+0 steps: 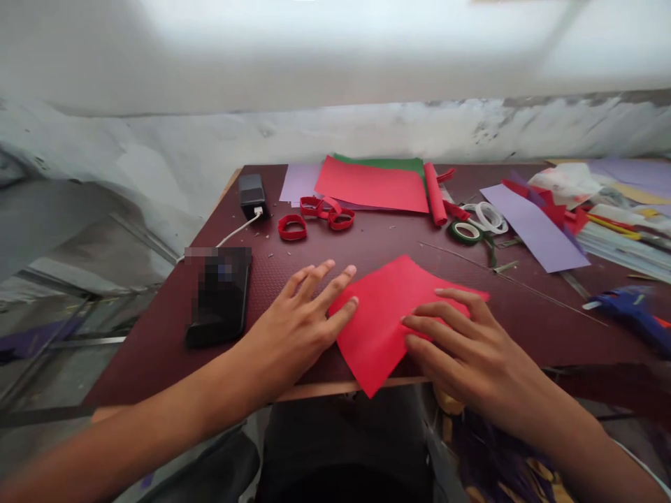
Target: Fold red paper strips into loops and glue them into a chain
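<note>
A red sheet of paper [385,307] lies turned like a diamond on the dark red table, its near corner hanging past the front edge. My left hand [309,314] is at its left side with fingers spread, the thumb near the paper's left corner. Over the right part of the paper rests my right hand [466,342], fingers stretched out and slightly bent. Neither hand grips the sheet; whether the right fingertips press on it is hard to tell.
Several red paper loops [292,228] lie behind the hands. Farther back are red sheets [372,185] and a red roll [435,194]. Green tape [465,232], thin wire, a lilac strip [537,227] and a blue glue gun [634,311] lie right. A phone [223,300] and power bank [252,194] are left.
</note>
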A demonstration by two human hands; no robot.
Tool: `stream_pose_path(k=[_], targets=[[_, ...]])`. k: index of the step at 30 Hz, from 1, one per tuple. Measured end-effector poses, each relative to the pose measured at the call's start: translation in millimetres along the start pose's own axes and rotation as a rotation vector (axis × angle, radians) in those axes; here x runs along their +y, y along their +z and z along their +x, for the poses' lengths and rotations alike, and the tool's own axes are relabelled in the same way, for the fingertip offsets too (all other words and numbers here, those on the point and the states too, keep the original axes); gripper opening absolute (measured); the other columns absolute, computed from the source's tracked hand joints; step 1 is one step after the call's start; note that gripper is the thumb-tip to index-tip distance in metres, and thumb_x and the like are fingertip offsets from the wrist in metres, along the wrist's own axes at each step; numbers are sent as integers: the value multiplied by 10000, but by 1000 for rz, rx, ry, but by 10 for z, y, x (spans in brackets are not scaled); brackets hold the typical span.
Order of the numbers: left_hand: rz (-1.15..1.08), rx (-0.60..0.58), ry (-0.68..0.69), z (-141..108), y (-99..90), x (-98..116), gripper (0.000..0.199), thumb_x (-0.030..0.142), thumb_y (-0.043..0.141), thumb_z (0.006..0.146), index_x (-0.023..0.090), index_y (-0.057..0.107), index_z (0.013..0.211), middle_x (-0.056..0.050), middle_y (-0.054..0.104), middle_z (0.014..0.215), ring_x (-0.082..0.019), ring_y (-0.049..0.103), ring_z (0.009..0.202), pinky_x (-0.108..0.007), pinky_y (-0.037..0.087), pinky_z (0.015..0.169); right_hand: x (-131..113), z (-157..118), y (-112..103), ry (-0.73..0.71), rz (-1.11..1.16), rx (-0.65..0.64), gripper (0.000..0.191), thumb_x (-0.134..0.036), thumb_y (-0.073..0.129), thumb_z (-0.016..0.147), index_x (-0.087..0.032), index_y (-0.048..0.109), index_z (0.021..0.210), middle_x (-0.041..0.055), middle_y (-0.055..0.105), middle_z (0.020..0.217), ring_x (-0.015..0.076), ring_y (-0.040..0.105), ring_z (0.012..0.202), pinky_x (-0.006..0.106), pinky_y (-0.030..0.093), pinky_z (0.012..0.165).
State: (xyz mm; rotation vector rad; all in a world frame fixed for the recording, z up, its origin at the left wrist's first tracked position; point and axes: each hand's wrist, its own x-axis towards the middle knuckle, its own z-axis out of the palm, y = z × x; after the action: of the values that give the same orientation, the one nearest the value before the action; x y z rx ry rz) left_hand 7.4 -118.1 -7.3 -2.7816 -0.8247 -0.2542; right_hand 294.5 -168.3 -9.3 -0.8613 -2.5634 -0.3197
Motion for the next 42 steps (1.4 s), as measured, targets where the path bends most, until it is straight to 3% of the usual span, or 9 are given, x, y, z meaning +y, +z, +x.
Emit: stream_pose_path(k=[7, 10, 15, 20, 23, 28, 35, 39, 42], targets=[[-246, 7, 72, -168, -143, 177, 513, 444, 675, 1000, 181, 589, 1432, -114, 637, 1512, -337, 559, 1406, -531, 398, 1220, -262, 73, 100, 81, -38, -76, 228, -75, 495, 1033, -147, 702, 970, 72, 750, 965, 238, 678, 896, 509, 432, 1080], [-230, 84, 81, -152, 53, 246, 208, 216, 600, 1043, 166, 673, 1231, -85, 755, 1311, -279, 680, 1216, -494, 480, 1135, -276, 63, 150, 72, 7, -79, 269, -95, 449, 1059, -145, 709, 1006, 74, 760, 975, 233, 683, 876, 481, 450, 1046], [-313, 106, 12, -139, 107, 260, 164, 204, 554, 1065, 150, 684, 1149, -87, 778, 1219, -268, 701, 1161, -444, 564, 1018, -98, -26, 135, 77, 1, -83, 317, -154, 389, 1101, -137, 702, 1054, 100, 779, 1020, 252, 699, 899, 456, 465, 973], [-30, 130, -507, -383, -50, -137, 420, 452, 580, 1042, 138, 624, 1317, -199, 691, 1349, -404, 642, 1209, -605, 543, 1006, 73, -189, 163, 80, -11, -39, 253, -126, 422, 1091, -147, 666, 1152, 119, 777, 1113, 273, 701, 1017, 459, 461, 980], [176, -23, -854, -520, -55, -523, 599, 520, 591, 994, 94, 549, 1413, -279, 543, 1504, -502, 555, 1313, -654, 515, 1030, 103, -209, 201, 78, -6, -30, 213, -109, 461, 1076, -154, 658, 1142, 113, 773, 1112, 275, 700, 1018, 444, 473, 945], [126, -286, -947, -444, -21, -803, 623, 506, 481, 1008, 91, 475, 1472, -247, 582, 1437, -503, 586, 1262, -596, 562, 961, 109, -96, 216, 34, -3, -6, 252, -168, 422, 1103, -138, 672, 1118, 122, 774, 1080, 264, 710, 959, 428, 492, 901], [158, -314, -865, -413, -16, -807, 618, 383, 466, 1001, 30, 451, 1509, -300, 547, 1458, -504, 593, 1223, -632, 550, 958, 81, -49, 193, -3, 53, -4, 319, -117, 388, 1072, -157, 695, 1149, 129, 795, 1093, 265, 732, 977, 435, 520, 900], [161, -98, -821, -396, -132, -606, 699, 511, 530, 1019, 93, 433, 1572, -312, 372, 1651, -586, 453, 1388, -780, 446, 1030, 84, -93, 206, -9, 65, -20, 303, -125, 418, 1065, -142, 705, 1161, 146, 788, 1116, 279, 727, 1018, 433, 516, 898], [-143, 58, -480, -252, -266, -235, 618, 557, 550, 1037, 180, 495, 1524, -207, 503, 1595, -445, 500, 1428, -643, 450, 1143, 94, -79, 210, 4, 66, -42, 255, -143, 472, 1058, -145, 708, 1155, 138, 786, 1110, 282, 717, 1003, 431, 504, 885]])
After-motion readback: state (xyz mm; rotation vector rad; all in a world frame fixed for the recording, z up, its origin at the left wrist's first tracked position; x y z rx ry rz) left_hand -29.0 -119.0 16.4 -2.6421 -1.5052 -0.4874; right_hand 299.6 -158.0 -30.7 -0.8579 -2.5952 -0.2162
